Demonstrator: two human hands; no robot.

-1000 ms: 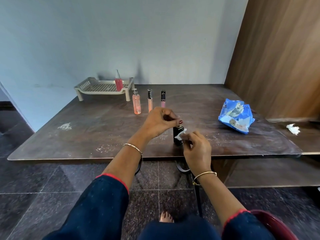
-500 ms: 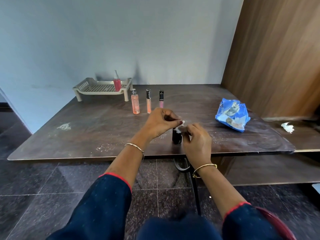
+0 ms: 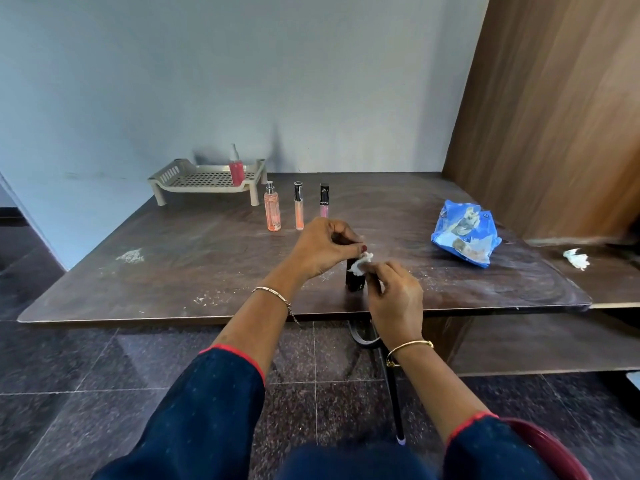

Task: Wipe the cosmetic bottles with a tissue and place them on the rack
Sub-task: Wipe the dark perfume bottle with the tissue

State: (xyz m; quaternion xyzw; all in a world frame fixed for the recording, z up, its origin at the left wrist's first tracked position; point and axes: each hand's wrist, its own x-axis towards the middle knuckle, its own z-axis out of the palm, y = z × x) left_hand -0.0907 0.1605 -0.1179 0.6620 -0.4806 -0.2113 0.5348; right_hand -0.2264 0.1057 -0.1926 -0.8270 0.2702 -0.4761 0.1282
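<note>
Since a second ago the tissue (image 3: 362, 265) has climbed from the side of the black bottle (image 3: 355, 280) to its upper end, and the right hand (image 3: 398, 299) has risen with it. That hand pinches the tissue between thumb and fingertips, pressing it against the bottle just below the left thumb. Over the bottle's top, the left hand (image 3: 322, 247) has its fingers curled to hold it upright. The bottle stands on the table (image 3: 173, 271) near the front edge, about the middle. Farther back, the peach spray bottle (image 3: 272, 211), orange tube (image 3: 299, 211) and pink tube (image 3: 324, 202) stand upright in a row, well apart from the hands. At the far left is the rack (image 3: 204, 180), with a red bottle (image 3: 236, 171) standing at its right end. On the right side of the table lies a blue packet (image 3: 464, 237), and a crumpled wad (image 3: 576, 258) sits on the lower surface beyond.
</note>
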